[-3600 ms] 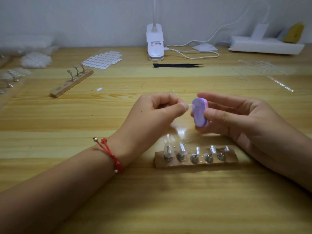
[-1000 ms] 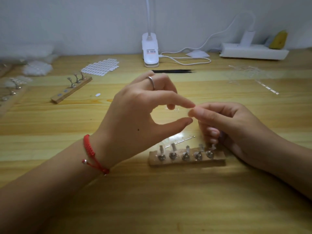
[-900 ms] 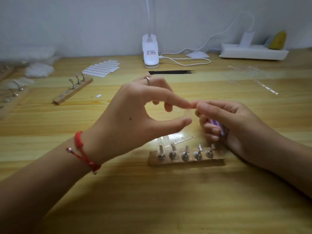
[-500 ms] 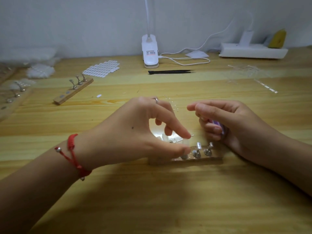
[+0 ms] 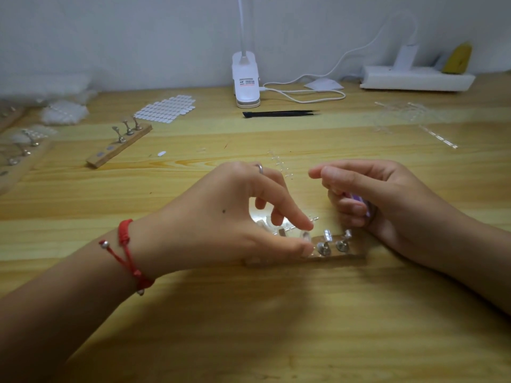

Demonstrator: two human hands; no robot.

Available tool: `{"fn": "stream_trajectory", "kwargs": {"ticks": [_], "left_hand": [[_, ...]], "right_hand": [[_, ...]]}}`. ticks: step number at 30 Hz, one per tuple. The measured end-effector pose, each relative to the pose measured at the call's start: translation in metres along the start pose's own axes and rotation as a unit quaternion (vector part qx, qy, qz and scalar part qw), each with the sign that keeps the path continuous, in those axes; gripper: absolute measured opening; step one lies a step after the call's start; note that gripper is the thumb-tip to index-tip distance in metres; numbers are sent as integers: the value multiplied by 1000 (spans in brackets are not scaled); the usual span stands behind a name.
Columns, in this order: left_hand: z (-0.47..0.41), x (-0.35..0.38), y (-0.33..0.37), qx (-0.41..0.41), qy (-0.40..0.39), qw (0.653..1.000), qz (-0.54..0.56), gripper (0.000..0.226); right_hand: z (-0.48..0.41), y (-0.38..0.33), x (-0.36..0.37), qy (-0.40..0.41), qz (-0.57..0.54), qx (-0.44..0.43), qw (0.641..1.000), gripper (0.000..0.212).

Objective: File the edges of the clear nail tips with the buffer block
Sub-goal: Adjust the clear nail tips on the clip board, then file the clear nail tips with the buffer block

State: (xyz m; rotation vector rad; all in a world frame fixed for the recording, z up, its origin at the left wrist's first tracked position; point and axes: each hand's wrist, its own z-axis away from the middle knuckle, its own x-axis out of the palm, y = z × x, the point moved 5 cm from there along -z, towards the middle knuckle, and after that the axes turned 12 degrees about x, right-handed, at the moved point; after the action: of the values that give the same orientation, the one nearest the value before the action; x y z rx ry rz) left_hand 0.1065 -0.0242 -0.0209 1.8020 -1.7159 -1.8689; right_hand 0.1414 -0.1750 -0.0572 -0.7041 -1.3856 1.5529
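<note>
The left hand has dropped to the stand, its grip pinching a clear nail tip on a peg; the right hand clasps the buffer block, and a skewed press could flick the tip away.

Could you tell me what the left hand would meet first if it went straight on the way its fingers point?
The clear nail tip at the wooden holder: the left hand points down-right with index finger and thumb either side of it. Whether they touch is unclear.
</note>
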Motion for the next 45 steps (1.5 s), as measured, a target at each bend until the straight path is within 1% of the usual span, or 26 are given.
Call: {"fn": "stream_trajectory", "kwargs": {"ticks": [3,9,12,13,15,16,20,23,28,30,33,34,36,38,40,43,45], "left_hand": [[0,1,0,-3,-3,1000,-13,17],[-1,0,-1,10,-6,997,-78,22],[2,0,-6,-9,-24,995,-91,42],[3,1,-8,-15,-34,993,-111,46],[2,7,-9,-20,-47,985,-166,43],[2,9,-9,-20,-41,983,-180,40],[1,9,-7,-12,-10,984,-179,27],[3,9,-5,-16,-3,980,-200,29],[4,12,2,-9,-1,962,-272,28],[3,8,3,-23,-11,967,-254,34],[0,-20,-7,-80,10,990,-117,50],[1,-29,-13,-96,13,992,-77,50],[3,-39,-25,-128,7,991,-28,41],[4,-33,-36,-159,-7,987,-29,36],[5,-23,-44,-169,-11,984,-48,40],[3,-19,-45,-147,1,984,-97,43],[2,-17,-43,-129,4,987,-93,35]], "right_hand": [[1,0,0,-2,9,-3,1000,21],[1,-1,0,3,11,1,1000,26],[1,-1,0,4,11,3,1000,27],[1,-1,0,4,10,3,1000,26],[1,-1,0,1,6,4,1000,25],[0,-1,1,0,4,4,1000,25],[0,0,0,7,4,6,1000,26],[0,0,0,7,5,3,1000,26],[0,-1,1,8,7,1,1000,25],[0,-1,1,10,5,0,1000,26],[-1,0,0,14,-3,4,1000,26],[-1,0,-1,14,-8,6,1000,26],[-1,-1,-1,14,-14,8,1000,26],[-1,-1,-1,16,-15,10,1000,26],[-1,-1,0,19,-15,12,1000,26],[0,-1,-1,19,-13,12,1000,24],[0,-1,-1,18,-10,12,1000,25]]}}
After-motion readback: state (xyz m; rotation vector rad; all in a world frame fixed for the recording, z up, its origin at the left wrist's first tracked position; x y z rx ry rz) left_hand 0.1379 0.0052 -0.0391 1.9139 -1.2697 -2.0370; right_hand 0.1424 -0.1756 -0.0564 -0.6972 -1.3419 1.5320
